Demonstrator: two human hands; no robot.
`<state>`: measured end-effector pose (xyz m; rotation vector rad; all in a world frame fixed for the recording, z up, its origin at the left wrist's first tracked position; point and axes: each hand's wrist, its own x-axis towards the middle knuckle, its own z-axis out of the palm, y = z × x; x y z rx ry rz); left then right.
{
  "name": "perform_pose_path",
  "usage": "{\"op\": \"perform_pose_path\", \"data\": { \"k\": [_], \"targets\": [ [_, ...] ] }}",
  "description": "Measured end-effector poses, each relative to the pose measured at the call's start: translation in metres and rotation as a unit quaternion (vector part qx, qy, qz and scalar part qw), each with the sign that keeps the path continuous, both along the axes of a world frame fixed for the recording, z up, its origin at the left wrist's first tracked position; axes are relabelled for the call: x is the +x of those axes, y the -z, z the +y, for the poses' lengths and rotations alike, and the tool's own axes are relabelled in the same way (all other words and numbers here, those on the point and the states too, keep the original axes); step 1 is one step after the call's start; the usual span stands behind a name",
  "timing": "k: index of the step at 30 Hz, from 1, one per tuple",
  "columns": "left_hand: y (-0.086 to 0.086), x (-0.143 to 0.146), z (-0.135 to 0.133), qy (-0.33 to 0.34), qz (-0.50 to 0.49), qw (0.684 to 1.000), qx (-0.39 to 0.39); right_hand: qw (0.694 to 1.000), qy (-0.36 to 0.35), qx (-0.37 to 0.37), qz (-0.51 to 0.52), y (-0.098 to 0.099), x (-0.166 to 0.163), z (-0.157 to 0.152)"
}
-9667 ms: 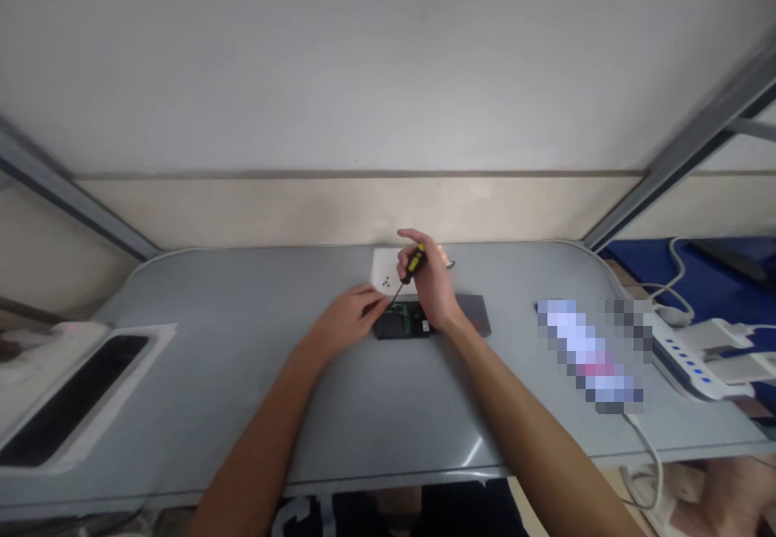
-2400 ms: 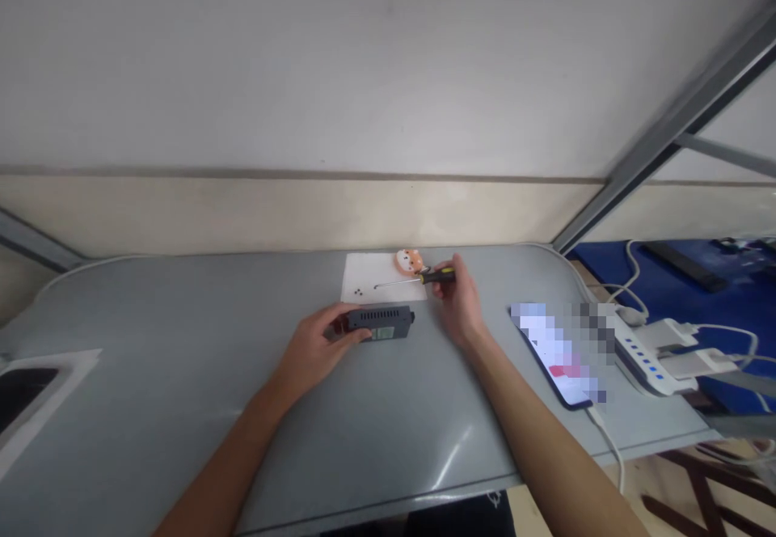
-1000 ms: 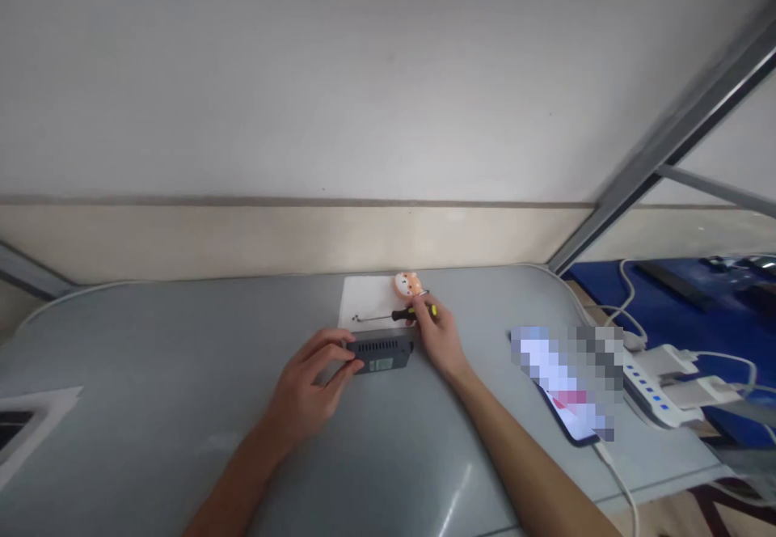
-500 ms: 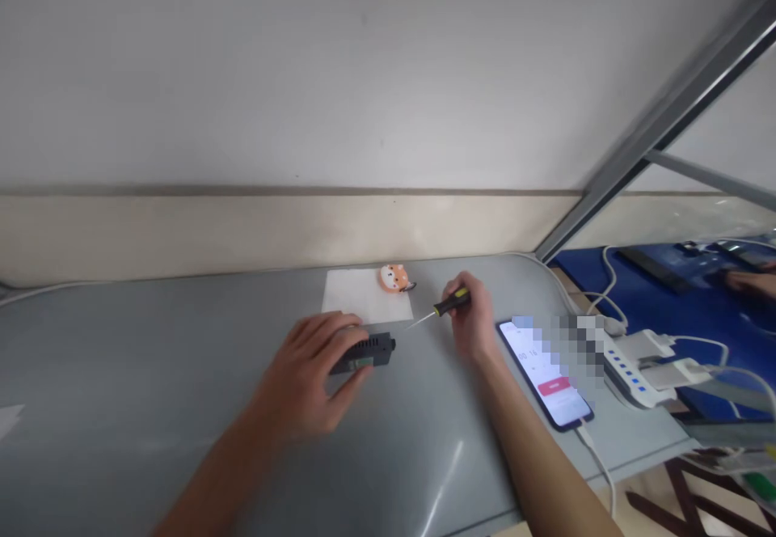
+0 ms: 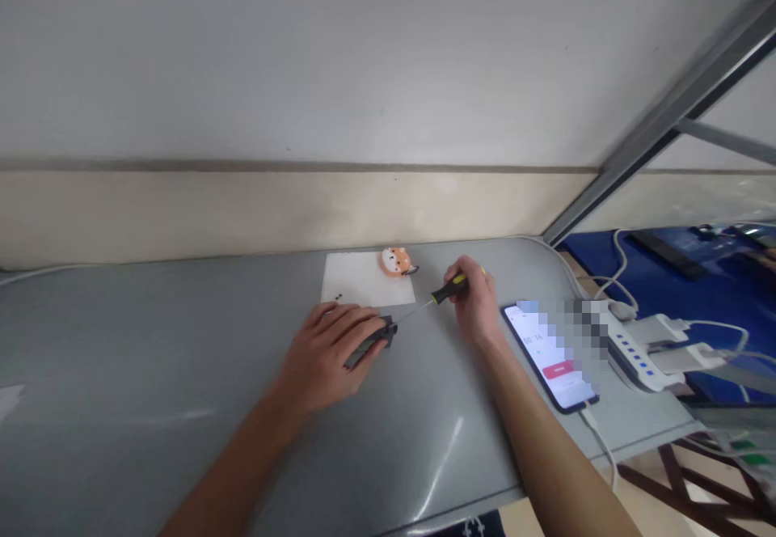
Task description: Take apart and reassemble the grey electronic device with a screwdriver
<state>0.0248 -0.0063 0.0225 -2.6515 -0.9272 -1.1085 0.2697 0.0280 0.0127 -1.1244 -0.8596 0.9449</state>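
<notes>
My left hand [image 5: 327, 351] lies over a small dark grey box [image 5: 377, 337] on the grey table [image 5: 151, 391], fingers wrapped round it so that only its right end shows. My right hand [image 5: 476, 306] grips a screwdriver [image 5: 447, 289] with a black and yellow handle. Its thin shaft points left and down, with the tip close to the box's right end. Behind the box lies a white sheet [image 5: 357, 288] with a few tiny dark screws on it.
An orange animal-shaped figure [image 5: 395, 261] sits at the sheet's far right corner. Right of my right hand a phone [image 5: 546, 355] with a lit screen lies plugged into a cable. A white power strip [image 5: 636, 351] with plugs sits at the table's right edge.
My left hand has slid further over the dark box, covering most of it. The screwdriver tip has come nearer the box's right end. The view shifted slightly.
</notes>
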Motion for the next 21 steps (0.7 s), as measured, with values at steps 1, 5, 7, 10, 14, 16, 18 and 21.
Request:
{"op": "perform_pose_path", "data": {
  "k": [1, 5, 7, 10, 14, 16, 18, 21],
  "targets": [
    [0.0003, 0.001, 0.0, 0.0, -0.006, 1.0, 0.006, 1.0, -0.001, 0.005, 0.005, 0.0006, -0.0002, 0.0003],
    [0.0024, 0.0042, -0.0012, -0.009, -0.025, 0.999, 0.026, 1.0, -0.007, 0.024, 0.009, 0.002, -0.0006, 0.0004],
    [0.0034, 0.0049, -0.002, -0.016, -0.034, 0.999, 0.033, 1.0, -0.005, 0.029, 0.01, 0.0015, -0.0009, -0.0002],
    [0.0037, 0.0053, -0.0029, -0.022, -0.039, 0.998, 0.036, 0.999, -0.005, 0.032, 0.01, -0.0004, -0.0018, -0.0017],
    [0.0039, 0.0059, -0.0033, -0.024, -0.042, 0.998, 0.041, 0.999, -0.011, 0.044, 0.017, -0.002, -0.0028, -0.0027],
    [0.0046, 0.0063, -0.0034, -0.027, -0.043, 0.998, 0.042, 0.998, -0.013, 0.052, 0.017, -0.0011, -0.0028, -0.002],
    [0.0056, 0.0066, -0.0036, -0.032, -0.045, 0.998, 0.044, 0.998, -0.015, 0.058, 0.017, 0.0006, -0.0025, -0.0007],
    [0.0069, 0.0069, -0.0039, -0.034, -0.046, 0.998, 0.038, 0.997, -0.021, 0.064, 0.024, 0.0026, -0.0018, 0.0005]
  ]
}}
